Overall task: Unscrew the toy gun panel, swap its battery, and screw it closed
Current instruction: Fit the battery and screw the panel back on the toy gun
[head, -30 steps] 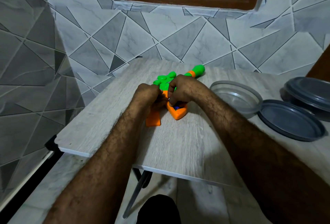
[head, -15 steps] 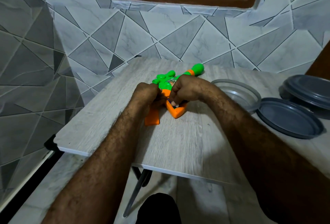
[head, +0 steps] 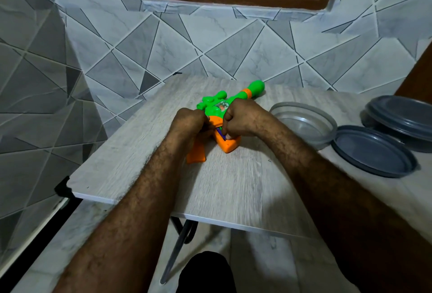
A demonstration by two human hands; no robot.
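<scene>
The toy gun [head: 227,147] lies flat mid-table [head: 233,187]. The left hand [head: 189,122] curls round its orange middle. The right hand [head: 240,121], fingers curled, pinches a slim blue tool [head: 220,134] against the orange part. Farther right sit a clear bowl [head: 304,119] and a grey lid [head: 374,152].

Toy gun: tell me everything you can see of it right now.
The toy gun is glossy plastic, green along body, scope and bulbous muzzle, with an orange band near the muzzle and orange grip and stock. It lies flat on the wood-grain table, muzzle pointing away and right. The left hand grips its middle; the right hand rests on the body, pinching a thin dark-blue tool against the orange grip. A small sticker shows on the green side. The panel's state is hidden.
</scene>
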